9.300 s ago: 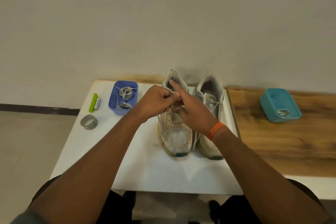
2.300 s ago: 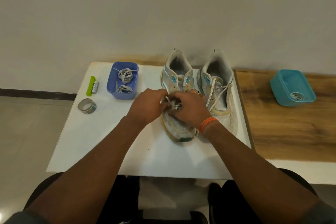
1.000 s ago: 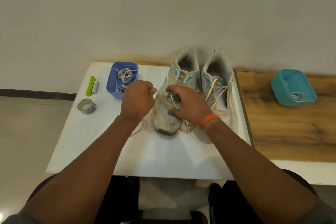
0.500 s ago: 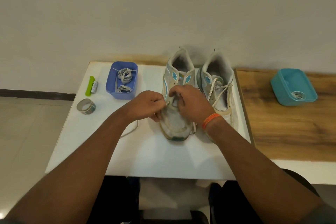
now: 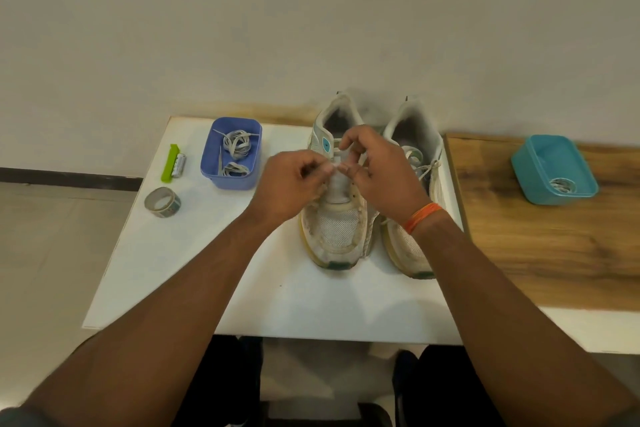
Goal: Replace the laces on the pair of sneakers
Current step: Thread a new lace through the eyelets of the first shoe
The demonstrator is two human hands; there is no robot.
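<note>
Reaching in from the lower corners of the frame, both forearms converge at the centre over the left sneaker point(image 5: 335, 229), which stands on the white table point(image 5: 194, 253) just beside the right sneaker point(image 5: 414, 184). The left hand point(image 5: 291, 185) and right hand point(image 5: 381, 173) have curled fingers, pinching a white lace point(image 5: 334, 167) between them above the tongue. Spare laces lie in the blue tub point(image 5: 231, 156), upper left.
</note>
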